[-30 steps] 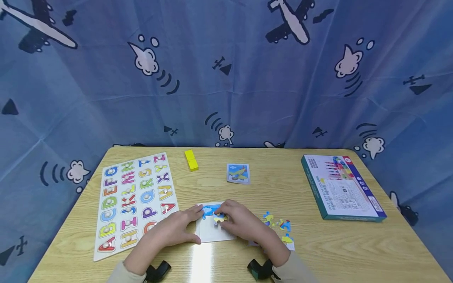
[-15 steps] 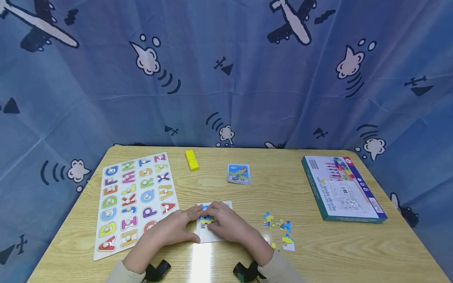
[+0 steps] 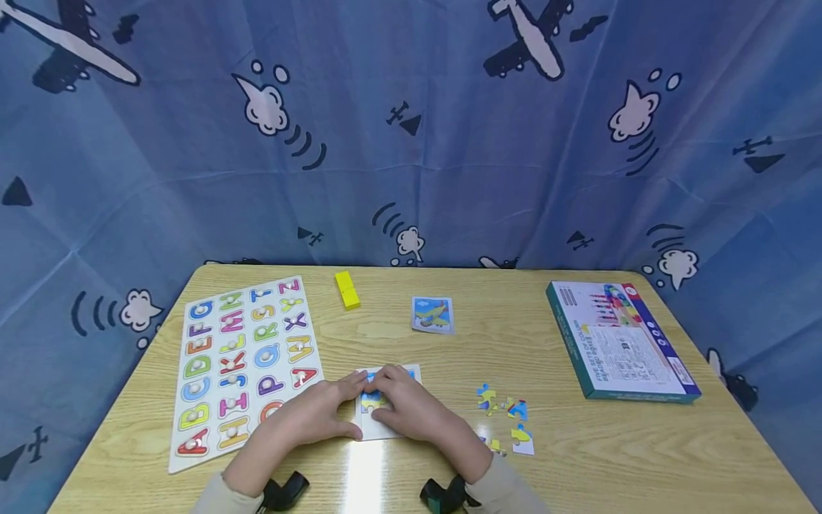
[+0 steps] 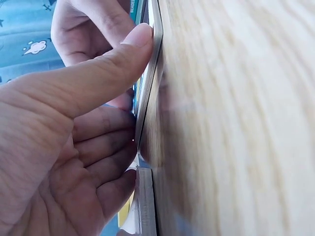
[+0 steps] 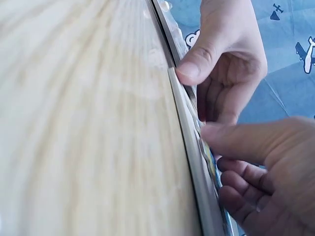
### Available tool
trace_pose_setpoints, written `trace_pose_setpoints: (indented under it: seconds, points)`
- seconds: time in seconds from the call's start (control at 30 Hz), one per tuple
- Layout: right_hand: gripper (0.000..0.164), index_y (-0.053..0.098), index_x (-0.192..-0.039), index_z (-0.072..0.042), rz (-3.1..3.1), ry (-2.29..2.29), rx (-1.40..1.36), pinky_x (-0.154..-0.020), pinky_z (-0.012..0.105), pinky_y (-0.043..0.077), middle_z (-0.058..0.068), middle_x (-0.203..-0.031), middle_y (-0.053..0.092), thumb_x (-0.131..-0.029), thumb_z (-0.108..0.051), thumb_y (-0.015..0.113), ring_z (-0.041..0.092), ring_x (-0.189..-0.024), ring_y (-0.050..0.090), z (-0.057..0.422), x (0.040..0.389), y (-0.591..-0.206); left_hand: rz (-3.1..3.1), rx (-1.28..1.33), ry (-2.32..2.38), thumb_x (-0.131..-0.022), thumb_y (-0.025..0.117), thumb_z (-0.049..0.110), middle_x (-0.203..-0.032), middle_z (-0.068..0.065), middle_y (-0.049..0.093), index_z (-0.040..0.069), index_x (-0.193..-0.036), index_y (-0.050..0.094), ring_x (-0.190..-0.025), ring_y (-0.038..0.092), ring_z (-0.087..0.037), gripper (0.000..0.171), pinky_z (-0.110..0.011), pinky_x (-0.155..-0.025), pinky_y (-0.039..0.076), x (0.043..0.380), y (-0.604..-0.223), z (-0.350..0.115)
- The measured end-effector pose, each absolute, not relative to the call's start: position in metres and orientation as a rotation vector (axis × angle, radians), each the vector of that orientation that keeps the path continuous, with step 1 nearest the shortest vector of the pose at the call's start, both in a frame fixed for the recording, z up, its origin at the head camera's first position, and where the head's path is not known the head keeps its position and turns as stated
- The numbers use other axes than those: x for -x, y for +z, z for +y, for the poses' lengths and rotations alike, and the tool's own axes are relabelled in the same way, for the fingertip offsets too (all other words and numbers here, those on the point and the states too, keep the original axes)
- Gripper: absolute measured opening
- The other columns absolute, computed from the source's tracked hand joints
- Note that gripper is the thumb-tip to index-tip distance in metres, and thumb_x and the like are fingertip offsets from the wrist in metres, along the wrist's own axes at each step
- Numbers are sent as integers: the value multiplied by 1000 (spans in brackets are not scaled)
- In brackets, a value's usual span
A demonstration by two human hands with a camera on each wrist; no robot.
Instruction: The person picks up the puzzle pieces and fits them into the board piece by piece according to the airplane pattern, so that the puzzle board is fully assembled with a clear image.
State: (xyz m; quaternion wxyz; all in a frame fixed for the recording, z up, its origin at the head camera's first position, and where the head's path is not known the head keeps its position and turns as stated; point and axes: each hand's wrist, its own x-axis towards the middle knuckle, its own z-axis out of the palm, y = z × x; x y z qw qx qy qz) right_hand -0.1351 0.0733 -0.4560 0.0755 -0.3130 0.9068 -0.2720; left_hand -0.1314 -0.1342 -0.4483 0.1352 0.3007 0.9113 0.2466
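Note:
A small white puzzle board (image 3: 379, 429) lies flat on the table, with blue sky pieces along its far side. My left hand (image 3: 315, 415) holds it at the left, thumb by the near corner and fingertips at the far left. My right hand (image 3: 411, 408) pinches a yellow-and-blue jigsaw piece (image 3: 371, 404) down on the board's left part; the fingers hide much of it. The left wrist view shows my left thumb (image 4: 138, 39) against the board's edge (image 4: 146, 93). In the right wrist view, my right thumb (image 5: 216, 135) touches the pieces' edge.
Several loose jigsaw pieces (image 3: 523, 441) lie to the right. A picture card (image 3: 432, 315) of a plane is behind the board. An alphabet board (image 3: 247, 371) stands close at left, a yellow block (image 3: 347, 290) farther back, and a flat box (image 3: 623, 343) at right.
My right hand has carried the jigsaw piece leftward across the board and lowered it beside my left fingertips. The left hand has stayed in place on the board.

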Motion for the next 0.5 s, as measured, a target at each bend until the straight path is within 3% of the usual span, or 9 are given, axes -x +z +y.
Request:
trace_pose_setpoints:
  seconds: [0.5]
  points:
    - [21,71,-108,-9,2811,-707,1022,-86,22,49,-2,-104,57,-89,-17,66,9,-97,51,80,135,-455,2635,-861,699,-75,75,44,-149,-8,39,7,-141,45,-136,39,-24,82,-41,-107,40,131,-449,-134]
